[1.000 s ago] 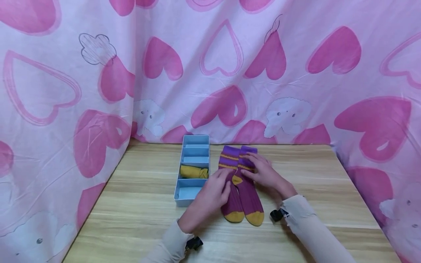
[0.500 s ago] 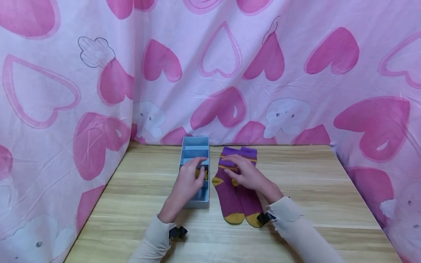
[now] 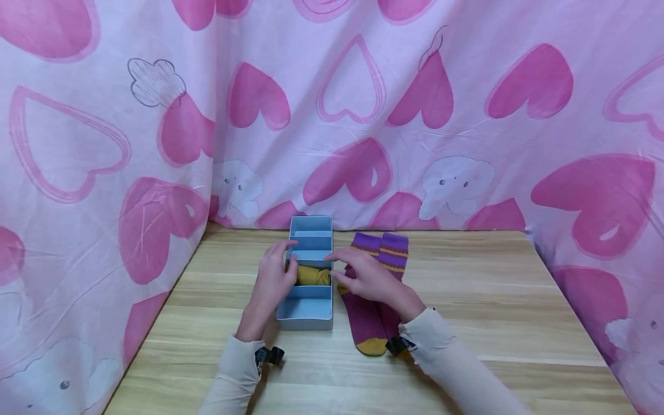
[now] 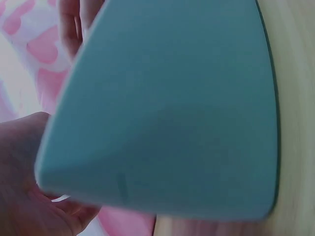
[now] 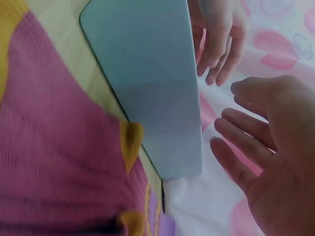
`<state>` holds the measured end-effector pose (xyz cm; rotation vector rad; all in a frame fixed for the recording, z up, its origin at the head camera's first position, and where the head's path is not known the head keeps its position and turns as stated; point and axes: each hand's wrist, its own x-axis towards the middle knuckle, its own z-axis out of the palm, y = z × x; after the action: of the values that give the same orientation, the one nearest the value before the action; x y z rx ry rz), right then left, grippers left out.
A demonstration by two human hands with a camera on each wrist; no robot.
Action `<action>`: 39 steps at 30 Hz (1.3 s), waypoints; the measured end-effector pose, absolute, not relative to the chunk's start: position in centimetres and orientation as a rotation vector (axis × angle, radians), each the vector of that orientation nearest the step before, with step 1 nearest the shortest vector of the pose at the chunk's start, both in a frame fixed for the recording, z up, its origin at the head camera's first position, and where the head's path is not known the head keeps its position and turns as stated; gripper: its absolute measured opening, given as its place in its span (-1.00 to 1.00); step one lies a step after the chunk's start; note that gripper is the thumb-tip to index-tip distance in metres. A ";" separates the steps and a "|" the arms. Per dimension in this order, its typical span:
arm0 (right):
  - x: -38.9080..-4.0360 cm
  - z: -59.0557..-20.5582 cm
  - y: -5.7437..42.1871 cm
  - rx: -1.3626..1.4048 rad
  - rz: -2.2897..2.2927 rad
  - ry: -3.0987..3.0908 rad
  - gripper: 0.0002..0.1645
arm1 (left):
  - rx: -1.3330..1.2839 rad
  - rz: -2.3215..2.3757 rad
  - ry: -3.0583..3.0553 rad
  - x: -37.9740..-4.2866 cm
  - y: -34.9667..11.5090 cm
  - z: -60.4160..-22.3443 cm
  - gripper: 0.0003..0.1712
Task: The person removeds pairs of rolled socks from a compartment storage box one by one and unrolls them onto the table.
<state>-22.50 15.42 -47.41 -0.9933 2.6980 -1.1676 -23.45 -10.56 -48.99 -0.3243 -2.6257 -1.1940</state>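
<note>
In the head view my left hand (image 3: 270, 276) hovers at the left rim of a light blue divided box (image 3: 305, 324), fingers bent and thumb apart. My right hand (image 3: 370, 276) is at the box's right rim, fingers loosely spread with nothing between them. Between the hands, a rolled mustard-yellow sock bundle (image 3: 312, 276) lies in one compartment. Just right of the box lies a pair of maroon socks (image 3: 363, 323) with mustard toes and heels and purple striped cuffs, partly covered by the right hand. The box's outer wall (image 4: 167, 118) fills the left wrist view.
The box's other visible compartments show bare blue floors. All of this stands on a wood-grain table (image 3: 482, 300). A pink heart-patterned curtain (image 3: 467, 138) closes off the back and both sides. A small black wrist camera (image 3: 270, 355) sits at each sleeve cuff.
My left hand has moved from the maroon socks, across the box, to its left rim. My right hand has shifted left from the sock cuffs to the box's right rim.
</note>
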 end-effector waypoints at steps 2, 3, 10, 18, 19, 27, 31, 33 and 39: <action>-22.5 -47.5 14.9 -1.007 -1.151 2.689 -0.56 | -0.313 -1.198 -2.617 -23.7 -11.1 -49.3 -0.60; -22.6 -47.5 14.7 -1.015 -1.138 2.688 -0.57 | -0.312 -1.203 -2.611 -23.8 -11.3 -49.5 -0.60; -22.8 -47.9 13.3 -1.028 -1.018 2.743 -0.65 | -0.290 -1.263 -2.605 -24.4 -12.2 -50.9 -0.60; -23.1 -48.3 11.5 -0.968 -0.838 2.838 -0.68 | -0.238 -1.393 -2.628 -24.4 -12.7 -51.8 -0.58; -23.1 -48.4 11.3 -0.966 -0.829 2.847 -0.68 | -0.229 -1.403 -2.633 -24.4 -12.8 -51.9 -0.57; -23.9 -48.4 10.1 -0.953 -0.764 2.930 -0.75 | -0.205 -1.458 -2.677 -24.3 -12.9 -51.9 -0.54; -24.3 -48.2 9.7 -0.947 -0.709 2.954 -0.74 | -0.201 -1.479 -2.698 -24.5 -13.1 -52.0 -0.52; -24.5 -48.1 9.6 -0.942 -0.685 2.951 -0.70 | -0.208 -1.487 -2.706 -24.6 -13.1 -52.1 -0.52; -25.0 -47.9 9.5 -0.919 -0.606 2.953 -0.65 | -0.223 -1.503 -2.730 -24.7 -13.0 -52.1 -0.51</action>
<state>-25.00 9.51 -47.94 -0.9189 2.9527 -0.6060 -24.68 -12.99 -52.10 -0.2226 -2.7303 -1.5034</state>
